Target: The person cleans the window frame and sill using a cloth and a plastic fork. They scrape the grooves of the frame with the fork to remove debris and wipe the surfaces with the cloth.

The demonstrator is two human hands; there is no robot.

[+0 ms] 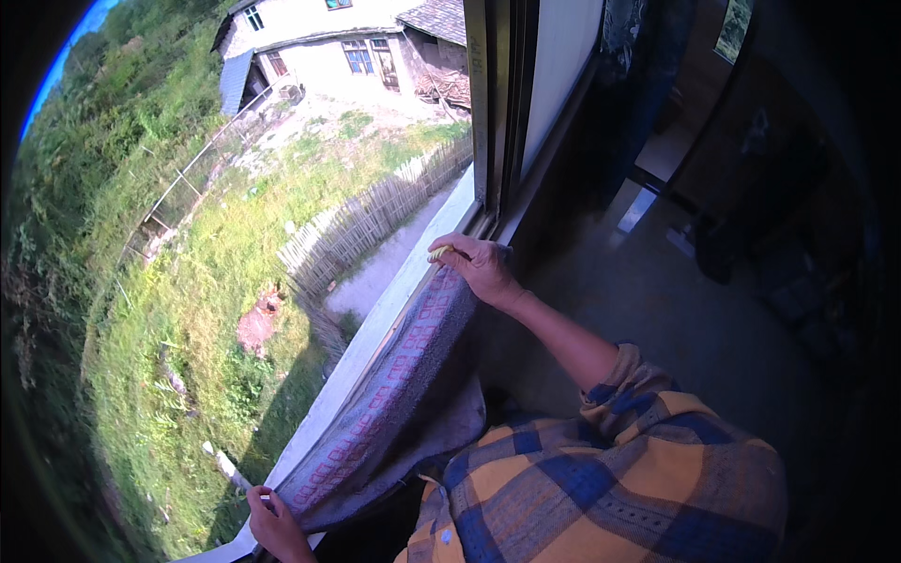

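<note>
A grey-purple towel (pixel 394 394) with a red geometric border is stretched along the inner side of a window sill (pixel 380 324). Its lower part drapes down toward my body. My right hand (pixel 482 271) grips the far top corner, near the window frame. Between that thumb and forefinger sticks out a small pale-yellow ridged piece (pixel 440 252); I cannot tell whether it belongs to the towel. My left hand (pixel 274 524) is at the near end of the towel, fingers curled by its corner above the sill; the fingertips are partly hidden.
A sliding window frame (pixel 493 105) rises just beyond my right hand. Outside and below are a grassy slope (pixel 211 281), a bamboo fence (pixel 373 211) and a pale house (pixel 338 56). The dark room floor (pixel 598 302) lies to my right.
</note>
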